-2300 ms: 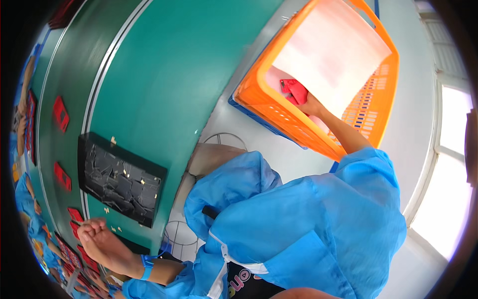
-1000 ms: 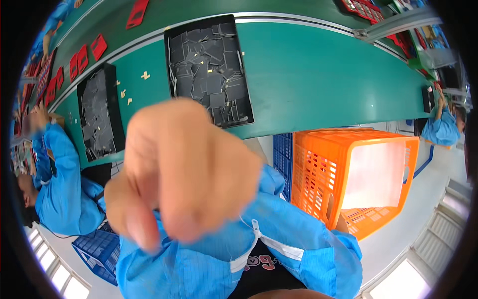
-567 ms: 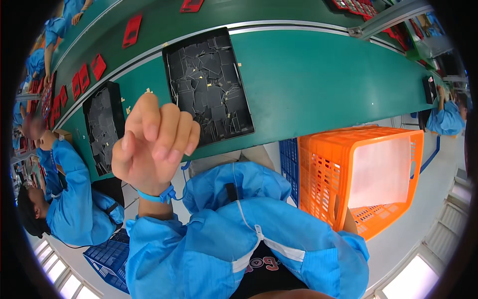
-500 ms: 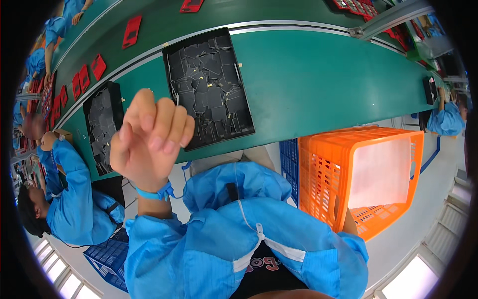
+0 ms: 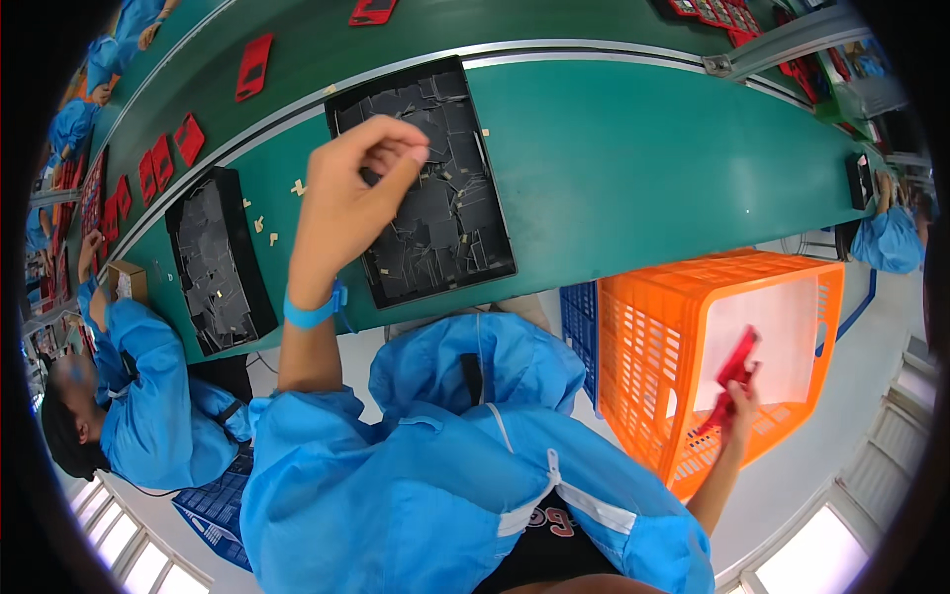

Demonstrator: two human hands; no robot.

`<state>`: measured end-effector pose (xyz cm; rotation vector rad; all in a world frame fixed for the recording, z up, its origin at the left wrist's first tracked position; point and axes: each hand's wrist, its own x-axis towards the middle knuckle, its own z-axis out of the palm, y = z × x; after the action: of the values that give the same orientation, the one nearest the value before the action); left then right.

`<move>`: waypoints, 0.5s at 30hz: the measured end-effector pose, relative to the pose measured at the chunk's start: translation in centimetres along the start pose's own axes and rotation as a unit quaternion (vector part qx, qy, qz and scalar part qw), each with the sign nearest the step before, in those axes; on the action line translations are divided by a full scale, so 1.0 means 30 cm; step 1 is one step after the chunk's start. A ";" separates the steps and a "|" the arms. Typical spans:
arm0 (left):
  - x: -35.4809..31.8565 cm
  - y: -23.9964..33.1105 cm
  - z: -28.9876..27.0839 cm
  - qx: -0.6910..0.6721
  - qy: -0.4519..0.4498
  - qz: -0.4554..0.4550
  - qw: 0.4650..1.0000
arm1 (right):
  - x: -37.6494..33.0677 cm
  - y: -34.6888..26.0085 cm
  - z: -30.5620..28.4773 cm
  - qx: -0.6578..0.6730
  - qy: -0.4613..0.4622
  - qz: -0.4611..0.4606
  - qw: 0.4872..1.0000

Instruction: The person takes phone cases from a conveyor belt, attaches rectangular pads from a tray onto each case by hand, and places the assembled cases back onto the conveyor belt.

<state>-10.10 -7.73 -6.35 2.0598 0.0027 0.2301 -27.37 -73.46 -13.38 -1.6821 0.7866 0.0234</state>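
Black small flat piece [image 5: 368,177], one, pinched between thumb and fingertips of left hand [image 5: 351,203], raised above the nearer of two black rectangular trays [image 5: 424,183] full of similar black pieces on the green conveyor belt [image 5: 633,148]; the hand hides part of that tray. Second tray [image 5: 220,259] lies to the left. Right hand [image 5: 737,401] grips one red flat plastic part [image 5: 734,368] inside one orange plastic crate [image 5: 727,356], beside a blue crate [image 5: 579,332]. Red parts [image 5: 254,65] lie farther along the belt, count unclear. Co-worker in blue coat [image 5: 148,396] at left.
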 end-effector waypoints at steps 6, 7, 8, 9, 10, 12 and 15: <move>0.052 -0.099 0.064 0.214 -0.024 0.069 0.974 | -0.097 -0.610 0.008 -0.135 -0.014 -0.188 0.973; 0.056 -0.102 0.085 0.211 -0.027 0.076 0.974 | -0.125 -0.698 0.200 -0.149 0.011 -0.277 0.949; 0.060 -0.095 0.106 0.253 -0.018 0.077 0.964 | -0.139 -0.776 0.379 -0.196 0.000 -0.301 0.933; 0.061 -0.048 0.113 0.303 -0.005 0.087 0.949 | -0.098 -0.792 0.448 -0.225 -0.043 -0.323 0.918; 0.050 -0.037 0.106 0.329 -0.005 0.071 0.942 | -0.095 -0.846 0.636 -0.305 -0.062 -0.332 0.891; 0.018 -0.032 0.100 0.323 -0.007 0.077 0.943 | -0.011 -0.859 0.895 -0.353 -0.122 -0.392 0.841; -0.003 -0.033 0.119 0.326 -0.002 0.087 0.941 | 0.117 -0.798 1.187 -0.400 -0.198 -0.430 0.785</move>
<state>-9.49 -10.36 -8.89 2.7259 -0.1223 0.3701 1.34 -42.71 -4.26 -2.5926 -0.4575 0.0801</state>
